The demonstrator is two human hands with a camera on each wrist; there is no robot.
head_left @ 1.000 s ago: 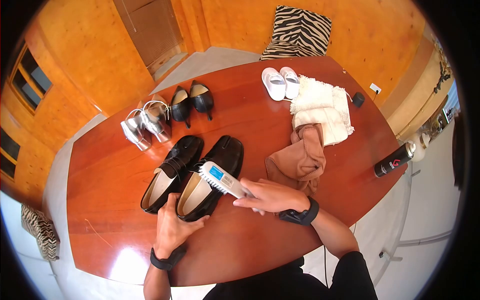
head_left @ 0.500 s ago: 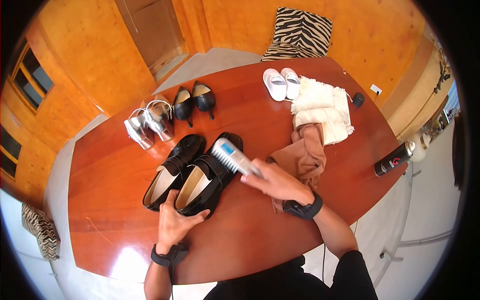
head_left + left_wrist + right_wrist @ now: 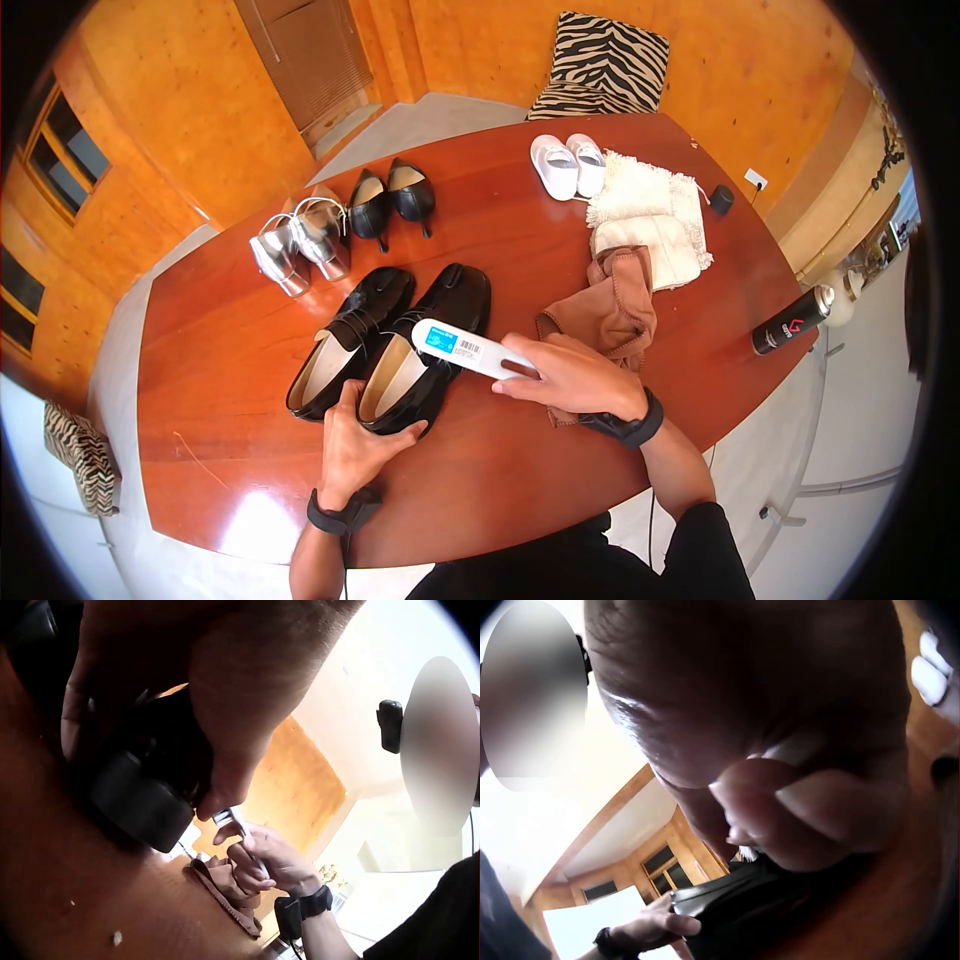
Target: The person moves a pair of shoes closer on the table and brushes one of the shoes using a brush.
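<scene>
My left hand (image 3: 355,450) grips the heel of the nearer black loafer (image 3: 432,385), thumb on one side and fingers on the other. In the left wrist view the dark heel (image 3: 142,802) fills the space under that hand. A white brush (image 3: 465,350) with a blue label is held by its handle in my right hand (image 3: 580,378), its head overlapping the loafer's vamp and opening. The brush's bristles are hidden in the head view. Curled fingers show close up in the right wrist view, with the loafer (image 3: 742,904) beyond. The other black loafer (image 3: 345,335) sits alongside on the left.
Silver heeled shoes (image 3: 300,250) and black pumps (image 3: 390,200) stand farther back left. White shoes (image 3: 567,168) lie near a cream fringed cloth (image 3: 650,220). Beside my right hand is a brown cloth (image 3: 605,310); a black spray can (image 3: 792,320) stands at the table's right edge.
The brush went forward toward the loafer's toe, then came back, turning so its labelled side faces up and the bristles are out of sight. The left hand keeps its hold on the heel.
</scene>
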